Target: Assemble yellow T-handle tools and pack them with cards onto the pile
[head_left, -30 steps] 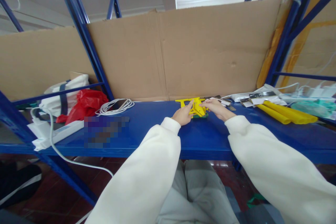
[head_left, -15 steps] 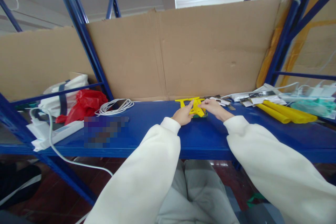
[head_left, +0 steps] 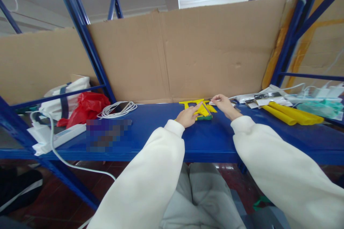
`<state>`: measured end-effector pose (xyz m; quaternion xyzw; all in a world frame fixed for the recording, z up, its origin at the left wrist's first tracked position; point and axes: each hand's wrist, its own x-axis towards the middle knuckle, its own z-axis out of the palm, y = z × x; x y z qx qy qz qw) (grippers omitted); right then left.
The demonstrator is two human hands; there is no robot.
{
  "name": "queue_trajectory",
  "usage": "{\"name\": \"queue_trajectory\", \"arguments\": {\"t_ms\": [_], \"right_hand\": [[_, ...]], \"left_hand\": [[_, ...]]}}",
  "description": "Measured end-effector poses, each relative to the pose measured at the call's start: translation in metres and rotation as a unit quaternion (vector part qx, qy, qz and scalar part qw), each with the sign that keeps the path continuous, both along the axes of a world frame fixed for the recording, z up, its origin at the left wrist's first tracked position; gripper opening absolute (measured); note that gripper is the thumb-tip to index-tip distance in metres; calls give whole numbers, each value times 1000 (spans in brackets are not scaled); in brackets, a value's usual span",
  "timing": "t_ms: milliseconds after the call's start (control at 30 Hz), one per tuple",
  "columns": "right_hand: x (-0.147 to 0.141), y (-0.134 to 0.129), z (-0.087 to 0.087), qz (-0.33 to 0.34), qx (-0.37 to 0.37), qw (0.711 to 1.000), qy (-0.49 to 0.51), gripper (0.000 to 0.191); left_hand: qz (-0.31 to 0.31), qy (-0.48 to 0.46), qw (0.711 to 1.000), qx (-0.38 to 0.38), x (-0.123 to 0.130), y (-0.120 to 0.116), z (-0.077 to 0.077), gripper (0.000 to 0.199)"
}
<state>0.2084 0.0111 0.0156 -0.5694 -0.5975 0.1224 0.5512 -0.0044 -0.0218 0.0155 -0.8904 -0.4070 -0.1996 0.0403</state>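
Observation:
Yellow plastic parts with angular, frame-like outlines (head_left: 202, 111) lie near the back of the blue shelf. My left hand (head_left: 186, 117) grips the nearest yellow part from its left side, index finger stretched along it. Beneath that part shows a green piece with a yellow edge (head_left: 205, 117). Just right of the yellow parts is my right hand (head_left: 222, 104), its thumb and forefinger closed in a pinch. Whatever sits between those fingertips is too small to make out. Small dark and white packets lie behind it, partly covered by the hand.
Yellow rolls (head_left: 294, 113) and flat packets (head_left: 268, 98) lie on the right. To the left are coiled white cable (head_left: 118, 110), a red bag (head_left: 92, 106) and a white power strip (head_left: 67, 136). A cardboard wall (head_left: 204, 53) closes the back; blue posts stand at both sides.
My right hand has drawn off the yellow part, moving right and slightly back. The yellow part now sits lower, with more of the green piece showing. My left hand stays almost in place.

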Motion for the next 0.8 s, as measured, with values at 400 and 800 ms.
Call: {"name": "queue_trajectory", "arguments": {"t_ms": [400, 800], "right_hand": [[52, -8, 2, -192, -298, 887, -296, 34], [47, 6, -1, -167, -280, 867, -377, 46]], "left_hand": [[0, 21, 1000, -13, 1, 4, -2, 49], [-4, 18, 1000, -13, 2, 3, -2, 50]]}}
